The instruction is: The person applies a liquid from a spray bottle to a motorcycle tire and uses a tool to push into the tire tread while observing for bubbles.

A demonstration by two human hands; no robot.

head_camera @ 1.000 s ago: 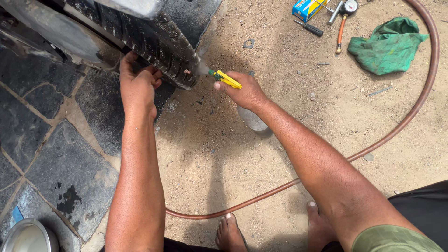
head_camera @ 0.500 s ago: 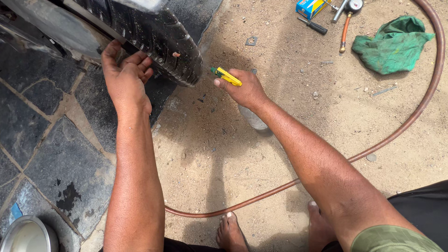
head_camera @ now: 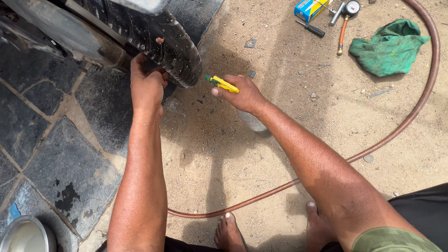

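left hand point(head_camera: 147, 86): you've got it pressed on the knobby tyre point(head_camera: 170, 44), fingers curled round the tread edge
right hand point(head_camera: 245, 93): pinching a yellow-handled tool point(head_camera: 223, 83), tip just beside the tyre
nearby: brown hose point(head_camera: 410, 116), green rag point(head_camera: 389, 46) on the dirt

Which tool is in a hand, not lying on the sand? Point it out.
The yellow-handled tool, gripped by the right hand; the black-handled screwdriver and pressure gauge lie untouched.

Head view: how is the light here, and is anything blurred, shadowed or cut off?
Head view: hard sunlight on the sandy ground, sharp throughout with no motion blur; a dark shadow falls under the tyre and between the arms; the left hand on the tyre sits partly in shade, the right hand with the yellow tool is fully lit; the metal bowl is cropped at the corner.
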